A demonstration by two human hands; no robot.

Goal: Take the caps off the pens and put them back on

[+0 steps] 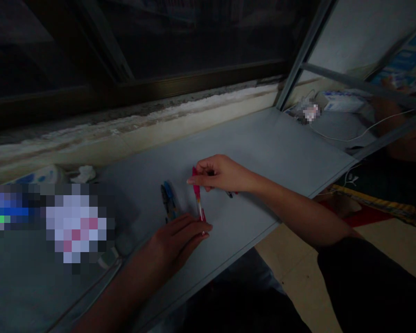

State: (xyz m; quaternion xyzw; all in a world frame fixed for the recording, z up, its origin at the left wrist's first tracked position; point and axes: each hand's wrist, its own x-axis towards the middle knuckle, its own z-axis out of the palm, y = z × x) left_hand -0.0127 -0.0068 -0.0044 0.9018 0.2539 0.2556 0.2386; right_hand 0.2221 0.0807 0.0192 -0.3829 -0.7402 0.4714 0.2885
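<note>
And here's the right hand (pixel 222 173), thumb and fingers pinched on the upper end of a red ballpoint pen (pixel 197 196), which stands tilted, its lower end reaching toward the left hand (pixel 178 240). That left hand lies low and nearly flat, fingers extended and close together, their tips (pixel 208 226) right at the pen's lower end; whether it has real hold, you can't tell from here. Just left of the pair, a blue pen (pixel 169 200) and a dark pen (pixel 165 201) lie side by side on the grey board (pixel 249 148). Under the right hand's heel, a small dark-and-red object (pixel 230 194) peeks out. Far left of both hands, a crumpled tissue (pixel 85 174) sits by the window frame (pixel 135 90).
</note>
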